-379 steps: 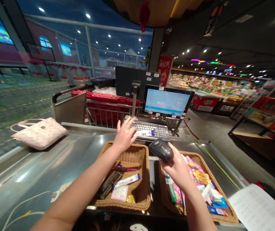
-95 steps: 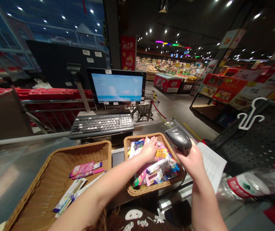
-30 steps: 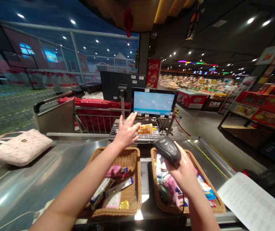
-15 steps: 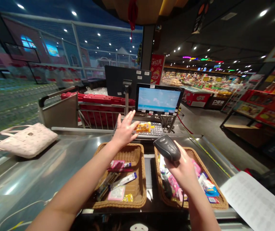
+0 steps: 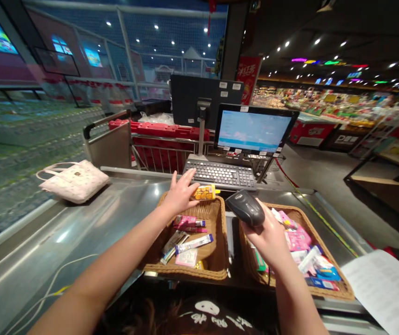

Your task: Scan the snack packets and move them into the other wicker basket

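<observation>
Above the far edge of the left wicker basket [image 5: 222,251], my left hand [image 5: 180,190] grips a small orange-and-yellow snack packet [image 5: 205,192] between thumb and fingers. My right hand [image 5: 267,232] is wrapped around a black barcode scanner [image 5: 246,207], its head tilted toward the packet but apart from it. A few slim packets [image 5: 194,244] and a pink one lie in the left basket. Under my right hand, the right wicker basket [image 5: 339,284] holds many small packs, among them a pink bag [image 5: 299,238]. My right forearm hides part of that basket.
A keyboard [image 5: 223,173] and a lit monitor [image 5: 253,130] stand beyond the baskets. On the metal counter [image 5: 123,204], a pale handbag [image 5: 77,180] sits at left, with a white cable nearer me. A printed sheet [image 5: 384,284] lies at the right edge.
The view has shifted, so the counter items sit further right. The packet has come down from in front of the keyboard to the basket's far rim, close to the scanner. Both hands keep their grip.
</observation>
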{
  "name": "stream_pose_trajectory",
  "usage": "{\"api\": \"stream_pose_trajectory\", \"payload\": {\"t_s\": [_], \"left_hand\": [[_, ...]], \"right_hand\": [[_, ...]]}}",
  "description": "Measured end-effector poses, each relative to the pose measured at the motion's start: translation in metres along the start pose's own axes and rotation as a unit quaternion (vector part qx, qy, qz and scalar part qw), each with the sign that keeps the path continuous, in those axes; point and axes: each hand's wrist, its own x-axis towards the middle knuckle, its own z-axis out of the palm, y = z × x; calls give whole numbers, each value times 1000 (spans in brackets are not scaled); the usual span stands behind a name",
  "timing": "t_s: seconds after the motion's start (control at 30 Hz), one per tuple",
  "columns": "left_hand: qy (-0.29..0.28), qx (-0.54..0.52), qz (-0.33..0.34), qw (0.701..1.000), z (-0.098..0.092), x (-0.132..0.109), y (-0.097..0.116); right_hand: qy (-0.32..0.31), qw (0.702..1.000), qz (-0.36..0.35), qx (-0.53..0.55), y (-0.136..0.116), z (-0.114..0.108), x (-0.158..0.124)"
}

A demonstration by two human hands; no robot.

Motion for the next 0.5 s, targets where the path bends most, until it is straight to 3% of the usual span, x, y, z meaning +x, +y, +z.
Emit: {"api": "stream_pose_trajectory", "payload": {"t_s": [0.3,0.5], "left_hand": [[-158,-16,39,987,51,-55,-7],[-257,8,70,964,83,-73,-5]], "right_hand": [[-31,998,27,45,-7,18,-3],[-39,998,33,38,-8,16,-4]]}}
